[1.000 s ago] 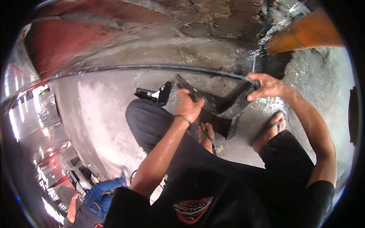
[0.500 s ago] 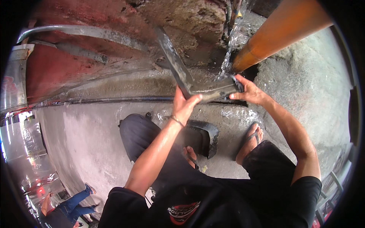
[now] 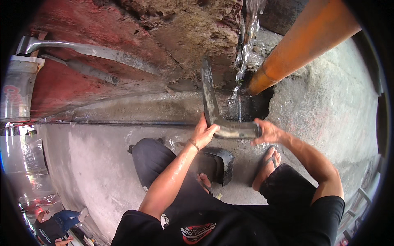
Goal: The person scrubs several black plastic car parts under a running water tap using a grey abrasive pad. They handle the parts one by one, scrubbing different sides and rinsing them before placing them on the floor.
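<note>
Left hand (image 3: 204,132) clamped on bent dark bar (image 3: 211,98) at its corner, right hand (image 3: 269,132) at right end, grip unclear; long leg points far, left of falling water (image 3: 245,61).

grey concrete floor (image 3: 94,164), a black trough-shaped piece (image 3: 227,164) lying on it, two sandaled feet (image 3: 266,165)

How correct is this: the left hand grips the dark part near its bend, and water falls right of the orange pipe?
Wrong side: in the head view, water falls left of the orange pipe. The left hand does grip the dark part near its bend.
</note>
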Available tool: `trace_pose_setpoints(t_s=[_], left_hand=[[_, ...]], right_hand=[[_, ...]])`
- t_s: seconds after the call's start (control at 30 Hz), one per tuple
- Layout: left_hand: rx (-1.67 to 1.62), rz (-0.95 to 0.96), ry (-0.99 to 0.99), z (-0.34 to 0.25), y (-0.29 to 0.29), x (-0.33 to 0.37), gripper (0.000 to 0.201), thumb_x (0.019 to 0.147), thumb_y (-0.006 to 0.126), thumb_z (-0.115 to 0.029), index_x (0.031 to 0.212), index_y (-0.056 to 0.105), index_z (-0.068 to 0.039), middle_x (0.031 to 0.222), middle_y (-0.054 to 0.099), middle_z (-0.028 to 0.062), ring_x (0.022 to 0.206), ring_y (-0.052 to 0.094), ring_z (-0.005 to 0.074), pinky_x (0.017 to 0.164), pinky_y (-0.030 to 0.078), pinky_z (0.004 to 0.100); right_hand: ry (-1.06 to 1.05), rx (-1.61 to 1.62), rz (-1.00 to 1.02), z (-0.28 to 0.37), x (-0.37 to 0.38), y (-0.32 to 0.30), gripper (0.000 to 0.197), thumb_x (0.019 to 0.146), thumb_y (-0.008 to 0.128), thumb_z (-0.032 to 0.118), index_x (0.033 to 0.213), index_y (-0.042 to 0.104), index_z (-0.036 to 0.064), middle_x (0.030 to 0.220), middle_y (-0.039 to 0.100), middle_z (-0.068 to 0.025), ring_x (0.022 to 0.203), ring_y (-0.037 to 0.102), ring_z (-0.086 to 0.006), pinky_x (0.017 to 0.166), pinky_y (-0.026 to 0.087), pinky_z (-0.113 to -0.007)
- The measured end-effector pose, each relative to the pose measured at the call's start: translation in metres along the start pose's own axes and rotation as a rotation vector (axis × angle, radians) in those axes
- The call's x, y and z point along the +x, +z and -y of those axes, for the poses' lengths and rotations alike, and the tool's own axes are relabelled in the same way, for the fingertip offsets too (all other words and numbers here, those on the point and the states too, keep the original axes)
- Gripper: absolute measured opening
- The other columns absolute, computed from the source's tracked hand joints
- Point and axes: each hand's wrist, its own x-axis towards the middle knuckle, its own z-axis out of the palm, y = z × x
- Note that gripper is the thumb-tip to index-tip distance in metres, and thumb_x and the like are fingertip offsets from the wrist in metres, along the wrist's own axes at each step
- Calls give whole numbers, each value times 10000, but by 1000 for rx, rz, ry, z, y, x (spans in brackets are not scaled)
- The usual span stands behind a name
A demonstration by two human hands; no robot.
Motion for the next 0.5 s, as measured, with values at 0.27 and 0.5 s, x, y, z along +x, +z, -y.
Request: trace_pose_setpoints(t_s=[0.27, 0.5], left_hand=[[225, 101, -64, 6, 2, 13, 709, 912, 647, -328, 1546, 401, -127, 1254, 665, 146, 1134, 632, 246, 1029, 469, 370], [-108, 51, -238, -2, -31, 44, 856, 978, 599, -654, 1560, 445, -46, 1509, 555, 92, 1420, 459, 217, 1214, 281, 387]], right_hand=[[127, -144, 405, 42, -26, 49, 841, 802, 836, 597, 1374, 552, 50, 1205, 676, -157, 1165, 612, -248, 988, 489, -407], [20, -186, -13, 116, -6, -13, 524, 991, 651, 489, 1293, 542, 75, 1141, 640, -156, 1143, 603, -294, 985, 487, -432]])
